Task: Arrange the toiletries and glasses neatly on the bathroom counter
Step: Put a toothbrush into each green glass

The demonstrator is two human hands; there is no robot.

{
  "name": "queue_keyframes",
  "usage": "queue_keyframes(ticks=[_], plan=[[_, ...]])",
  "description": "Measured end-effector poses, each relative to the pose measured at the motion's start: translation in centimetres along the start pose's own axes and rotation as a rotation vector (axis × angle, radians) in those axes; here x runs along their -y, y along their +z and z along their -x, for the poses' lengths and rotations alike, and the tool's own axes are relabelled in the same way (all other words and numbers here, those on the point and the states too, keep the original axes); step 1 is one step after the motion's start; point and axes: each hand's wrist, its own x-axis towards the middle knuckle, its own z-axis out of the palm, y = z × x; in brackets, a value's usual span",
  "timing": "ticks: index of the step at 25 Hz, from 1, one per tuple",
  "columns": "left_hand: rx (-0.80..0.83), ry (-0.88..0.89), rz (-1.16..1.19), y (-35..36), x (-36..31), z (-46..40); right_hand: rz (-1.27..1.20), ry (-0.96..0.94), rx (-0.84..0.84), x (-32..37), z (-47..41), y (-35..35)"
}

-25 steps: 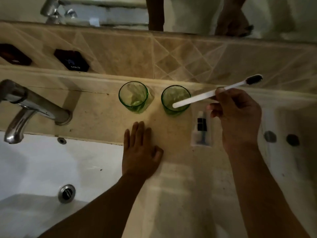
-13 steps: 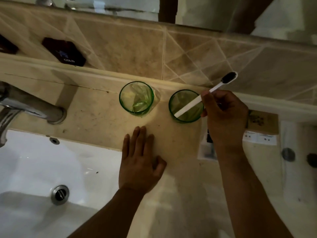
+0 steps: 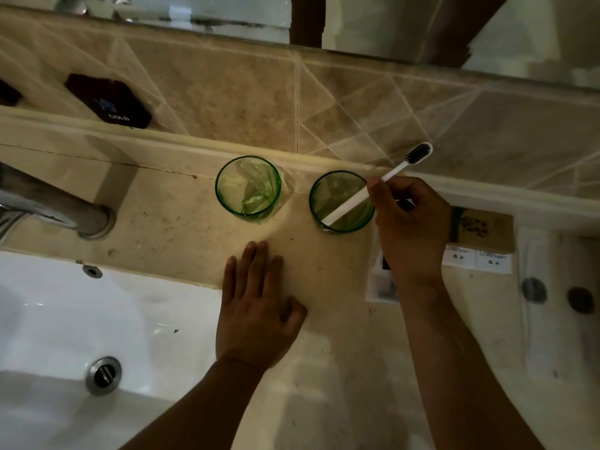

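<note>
Two green glasses stand side by side at the back of the beige counter (image 3: pixel 181 222): the left glass (image 3: pixel 248 188) and the right glass (image 3: pixel 341 203). My right hand (image 3: pixel 410 222) grips a white toothbrush (image 3: pixel 349 206) with black bristles. Its handle end is down inside the right glass, and the bristle head points up and to the right. My left hand (image 3: pixel 256 306) lies flat on the counter in front of the glasses, fingers apart, holding nothing. A white sachet (image 3: pixel 378 284) is partly hidden under my right wrist.
A white sink (image 3: pixel 81 319) with a metal drain (image 3: pixel 103 375) fills the lower left, under a chrome tap (image 3: pixel 55 206). A brown packet (image 3: pixel 483 228), white labels and two dark round caps (image 3: pixel 581 300) lie at the right. A dark "COLD" sign (image 3: pixel 110 105) sits on the tiled wall.
My right hand has tilted the toothbrush steeper and lowered its handle end into the right glass. My left hand has stayed flat on the counter. The view has shifted slightly right.
</note>
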Motion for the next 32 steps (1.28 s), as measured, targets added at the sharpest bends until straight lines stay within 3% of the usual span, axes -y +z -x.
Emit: queue_keyframes(ticks=[16, 25, 28, 32], plan=[[-0.018, -0.001, -0.016, 0.2, 0.1, -0.1, 0.099, 0.031, 0.022, -0.2, -0.6, 0.4], [-0.056, 0.023, -0.02, 0.2, 0.1, -0.3, 0.001, 0.13, 0.063, -1.4, 2.7, -3.5], [-0.068, 0.035, -0.011, 0.1, 0.2, -0.1, 0.19, 0.215, 0.119, -4.1, 8.3, -7.6], [-0.037, 0.029, -0.006, -0.2, 0.0, 0.0, 0.483, 0.308, 0.318, -6.8, 16.0, -13.9]])
